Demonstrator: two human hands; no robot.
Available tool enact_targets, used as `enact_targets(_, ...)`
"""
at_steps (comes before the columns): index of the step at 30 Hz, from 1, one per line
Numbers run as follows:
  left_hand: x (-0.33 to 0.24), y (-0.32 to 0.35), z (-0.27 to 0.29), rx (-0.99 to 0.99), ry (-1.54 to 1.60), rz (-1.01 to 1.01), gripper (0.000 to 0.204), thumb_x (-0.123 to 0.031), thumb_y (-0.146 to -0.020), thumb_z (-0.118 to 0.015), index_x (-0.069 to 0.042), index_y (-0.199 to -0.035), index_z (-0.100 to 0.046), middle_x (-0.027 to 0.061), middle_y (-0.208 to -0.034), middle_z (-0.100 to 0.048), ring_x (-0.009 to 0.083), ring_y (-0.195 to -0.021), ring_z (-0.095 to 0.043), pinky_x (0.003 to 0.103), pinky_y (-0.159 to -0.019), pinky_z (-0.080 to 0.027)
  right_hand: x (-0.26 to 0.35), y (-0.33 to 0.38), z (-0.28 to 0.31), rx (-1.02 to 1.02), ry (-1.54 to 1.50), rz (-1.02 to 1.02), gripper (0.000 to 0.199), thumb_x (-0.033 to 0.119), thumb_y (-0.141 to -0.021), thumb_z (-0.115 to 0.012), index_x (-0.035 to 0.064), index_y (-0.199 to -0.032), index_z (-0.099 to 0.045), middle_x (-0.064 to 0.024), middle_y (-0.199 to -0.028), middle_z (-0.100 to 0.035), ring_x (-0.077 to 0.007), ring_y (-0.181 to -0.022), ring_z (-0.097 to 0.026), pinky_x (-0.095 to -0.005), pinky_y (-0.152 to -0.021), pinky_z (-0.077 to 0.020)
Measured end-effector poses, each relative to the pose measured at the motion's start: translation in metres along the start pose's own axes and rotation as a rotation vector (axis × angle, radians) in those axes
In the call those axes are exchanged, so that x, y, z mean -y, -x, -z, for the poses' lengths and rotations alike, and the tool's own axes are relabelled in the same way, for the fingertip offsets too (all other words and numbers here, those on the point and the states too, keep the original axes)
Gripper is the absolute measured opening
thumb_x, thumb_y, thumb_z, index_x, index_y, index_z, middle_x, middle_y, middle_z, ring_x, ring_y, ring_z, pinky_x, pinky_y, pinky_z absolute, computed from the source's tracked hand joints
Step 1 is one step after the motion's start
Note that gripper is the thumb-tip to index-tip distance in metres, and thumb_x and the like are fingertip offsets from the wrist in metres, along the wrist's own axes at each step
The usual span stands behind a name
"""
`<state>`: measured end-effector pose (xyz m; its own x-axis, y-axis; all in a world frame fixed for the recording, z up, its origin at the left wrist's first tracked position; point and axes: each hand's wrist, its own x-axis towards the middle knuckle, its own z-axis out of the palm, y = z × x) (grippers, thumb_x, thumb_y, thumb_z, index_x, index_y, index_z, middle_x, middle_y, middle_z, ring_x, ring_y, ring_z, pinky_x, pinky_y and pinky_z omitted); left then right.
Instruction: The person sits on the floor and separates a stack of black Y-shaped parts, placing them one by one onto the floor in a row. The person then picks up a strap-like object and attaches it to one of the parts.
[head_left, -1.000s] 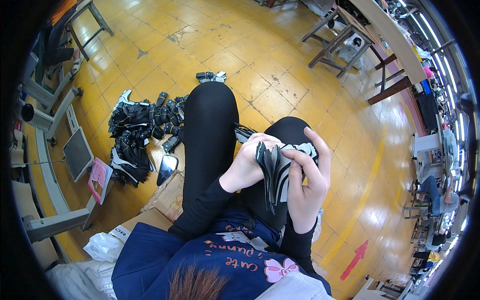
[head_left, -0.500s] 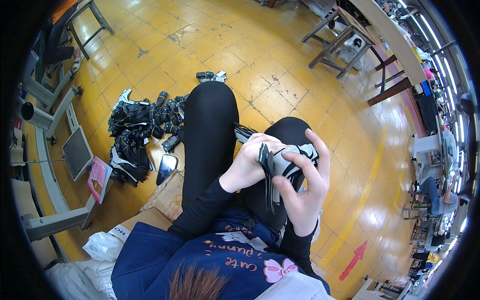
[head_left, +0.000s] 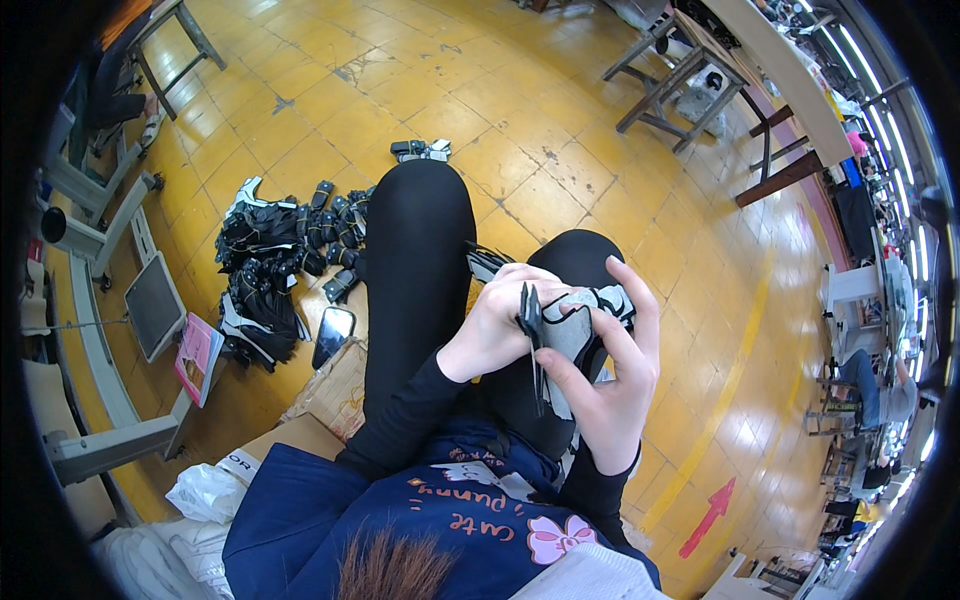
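Above my lap, my left hand (head_left: 490,325) is closed round a stack of thin, flat black-and-grey cut pieces (head_left: 531,335). Their dark edges stick out past the fingers, and more ends show beyond the knuckles. My right hand (head_left: 618,392) has its thumb and bent forefinger on a grey piece with black edging (head_left: 568,333) at the stack's right side; another finger stretches outward. How firmly that piece is pinched is partly hidden. Further black and white material lies behind the right fingers.
Banded bundles of similar black pieces (head_left: 265,240) lie on the floor at left, with a smaller bundle (head_left: 420,150) beyond my knee. A phone (head_left: 333,335) rests by a cardboard box (head_left: 335,390). A metal frame (head_left: 110,440) stands left; wooden stools (head_left: 680,90) stand far right.
My right thumb has moved up against the dark edges of the stack. More of the grey piece shows, opened out between the hands. My left hand has barely moved.
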<state>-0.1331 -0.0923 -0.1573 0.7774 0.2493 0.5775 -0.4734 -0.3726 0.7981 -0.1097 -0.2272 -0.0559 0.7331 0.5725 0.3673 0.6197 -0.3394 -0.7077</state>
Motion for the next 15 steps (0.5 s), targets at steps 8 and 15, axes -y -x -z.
enact_targets(8,0.006,0.002,-0.001,0.000,0.009,0.022,0.045,0.000,-0.064,-0.069,-0.005,-0.108,-0.064,0.0088,-0.097,-0.064,0.0265,-0.096,-0.059,0.036,-0.088,-0.043,-0.016,0.000,-0.001,-0.049,0.023,0.037,0.035,0.000,-0.071,-0.068,0.0006,-0.105,-0.061,-0.0167,-0.127,-0.049,-0.0285,-0.111,-0.054,-0.0329,-0.083,-0.0475)
enact_targets(15,-0.013,0.008,-0.003,-0.248,0.895,0.430,0.060,-0.004,-0.077,-0.068,-0.003,-0.132,-0.044,0.0137,-0.116,-0.057,0.0203,-0.111,-0.053,0.034,-0.100,-0.037,-0.012,0.005,-0.010,-0.181,-0.813,-0.139,0.058,-0.007,-0.077,-0.059,-0.0002,-0.131,-0.038,-0.0168,-0.135,-0.040,-0.0202,-0.097,-0.056,-0.0282,-0.081,-0.0492)
